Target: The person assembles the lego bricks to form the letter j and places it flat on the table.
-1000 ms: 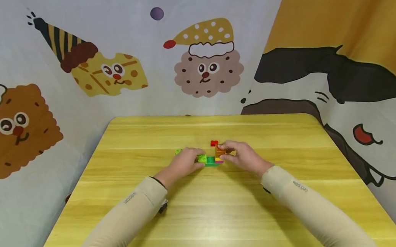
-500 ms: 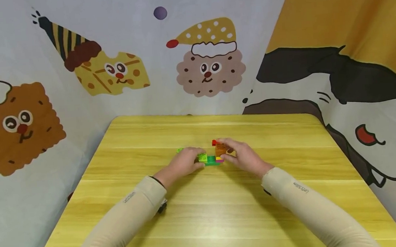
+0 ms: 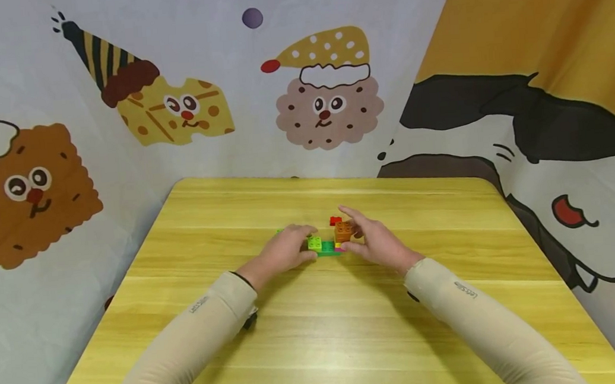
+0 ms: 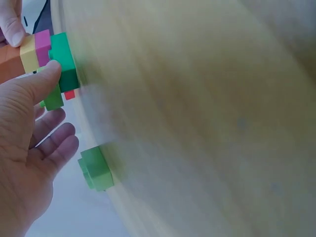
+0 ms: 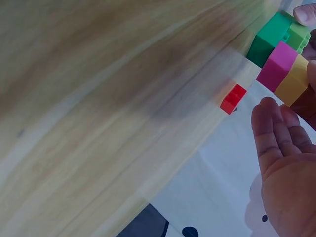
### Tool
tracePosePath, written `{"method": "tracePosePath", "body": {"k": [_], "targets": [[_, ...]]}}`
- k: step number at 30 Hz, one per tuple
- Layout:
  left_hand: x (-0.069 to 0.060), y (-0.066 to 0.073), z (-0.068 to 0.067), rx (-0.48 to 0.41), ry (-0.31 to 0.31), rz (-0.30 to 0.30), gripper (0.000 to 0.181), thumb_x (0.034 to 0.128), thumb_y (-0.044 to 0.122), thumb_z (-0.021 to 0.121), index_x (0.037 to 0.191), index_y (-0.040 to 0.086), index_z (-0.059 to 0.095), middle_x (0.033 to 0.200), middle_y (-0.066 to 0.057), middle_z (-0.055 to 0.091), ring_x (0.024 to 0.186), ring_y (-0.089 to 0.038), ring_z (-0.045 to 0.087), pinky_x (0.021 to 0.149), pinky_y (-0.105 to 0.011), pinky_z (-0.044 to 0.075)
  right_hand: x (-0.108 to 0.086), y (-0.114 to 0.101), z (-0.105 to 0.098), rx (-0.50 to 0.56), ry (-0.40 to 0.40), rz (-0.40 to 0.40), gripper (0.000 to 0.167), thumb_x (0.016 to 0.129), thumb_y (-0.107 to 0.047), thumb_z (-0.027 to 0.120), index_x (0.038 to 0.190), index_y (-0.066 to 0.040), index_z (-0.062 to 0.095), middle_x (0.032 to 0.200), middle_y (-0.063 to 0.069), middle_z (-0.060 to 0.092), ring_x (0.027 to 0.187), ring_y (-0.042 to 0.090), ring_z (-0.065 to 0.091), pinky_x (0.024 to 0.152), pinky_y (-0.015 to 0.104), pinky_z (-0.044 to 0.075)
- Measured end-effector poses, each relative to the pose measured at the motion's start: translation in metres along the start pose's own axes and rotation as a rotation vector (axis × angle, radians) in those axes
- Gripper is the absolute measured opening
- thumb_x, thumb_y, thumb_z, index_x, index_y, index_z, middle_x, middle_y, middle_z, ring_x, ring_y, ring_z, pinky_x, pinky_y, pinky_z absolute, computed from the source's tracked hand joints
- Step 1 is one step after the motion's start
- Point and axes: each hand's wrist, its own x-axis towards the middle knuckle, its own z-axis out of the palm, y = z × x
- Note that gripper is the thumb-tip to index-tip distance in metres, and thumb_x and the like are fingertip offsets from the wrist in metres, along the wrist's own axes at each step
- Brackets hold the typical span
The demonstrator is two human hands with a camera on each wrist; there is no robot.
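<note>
A dark green brick (image 3: 328, 247) lies on the table between the two hands. Its left end carries a lime green brick (image 3: 315, 244); its right end carries a stack of a pink brick (image 5: 277, 67), a yellow brick (image 5: 292, 82) and an orange brick (image 3: 343, 231) on top. My left hand (image 3: 284, 252) is beside the lime brick, its thumb against the near side and its fingers apart from it. My right hand (image 3: 379, 241) stands around the stack's right side: the thumb touches its lower near part, and the fingers extend past the orange brick without closing on it.
A small red brick (image 3: 335, 220) lies behind the stack. Another green brick (image 4: 98, 169) sits on the table beyond my left hand, mostly hidden in the head view. The wooden table (image 3: 317, 334) has a printed curtain (image 3: 245, 71) behind it.
My right fingers have come off the top of the orange brick and spread upward and away. My left fingertips have lifted slightly from the lime brick. The bricks stay in place.
</note>
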Motion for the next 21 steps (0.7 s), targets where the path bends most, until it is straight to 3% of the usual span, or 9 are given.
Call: {"method": "tracePosePath", "body": {"k": [6, 9, 12, 17, 21], "targets": [[-0.004, -0.011, -0.011, 0.033, 0.044, -0.024, 0.075, 0.0907, 0.044, 0.086, 0.152, 0.011, 0.058, 0.149, -0.010, 0.066, 0.137, -0.030, 0.059, 0.120, -0.049, 0.046, 0.000, 0.004, 0.000, 0.034, -0.028, 0.070, 0.103, 0.094, -0.030, 0.085, 0.172, -0.020, 0.019, 0.138, 0.018, 0.070, 0.117, 0.035, 0.073, 0.101, 0.053, 0.061], [-0.009, -0.025, -0.018, 0.079, 0.071, -0.048, 0.079, 0.0874, 0.049, 0.088, 0.151, 0.012, 0.059, 0.148, -0.008, 0.067, 0.136, -0.031, 0.056, 0.121, -0.053, 0.042, -0.004, 0.008, -0.003, 0.053, -0.042, 0.106, 0.105, 0.093, -0.031, 0.085, 0.172, -0.021, 0.017, 0.142, 0.016, 0.067, 0.119, 0.033, 0.072, 0.104, 0.052, 0.060], [-0.014, -0.041, -0.022, 0.100, 0.053, -0.089, 0.080, 0.0863, 0.053, 0.087, 0.152, 0.015, 0.061, 0.146, -0.007, 0.068, 0.135, -0.034, 0.055, 0.120, -0.057, 0.040, -0.009, 0.012, -0.008, 0.060, -0.046, 0.122, 0.104, 0.093, -0.028, 0.086, 0.172, -0.019, 0.018, 0.144, 0.016, 0.066, 0.119, 0.031, 0.072, 0.104, 0.052, 0.059], [-0.018, -0.055, -0.022, 0.111, 0.020, -0.108, 0.067, 0.0914, 0.048, 0.084, 0.147, 0.015, 0.066, 0.132, -0.007, 0.075, 0.127, -0.036, 0.059, 0.117, -0.060, 0.041, -0.016, 0.018, -0.011, 0.057, -0.052, 0.145, 0.101, 0.094, -0.029, 0.085, 0.171, -0.014, 0.020, 0.142, 0.015, 0.067, 0.117, 0.029, 0.071, 0.103, 0.051, 0.059], [-0.018, -0.056, -0.021, 0.093, 0.045, -0.092, 0.052, 0.0963, 0.036, 0.082, 0.141, 0.013, 0.070, 0.124, -0.007, 0.078, 0.116, -0.034, 0.064, 0.112, -0.059, 0.045, -0.019, 0.023, -0.010, 0.082, -0.053, 0.165, 0.096, 0.095, -0.030, 0.084, 0.169, -0.011, 0.026, 0.139, 0.012, 0.068, 0.116, 0.028, 0.071, 0.102, 0.051, 0.060]]}}
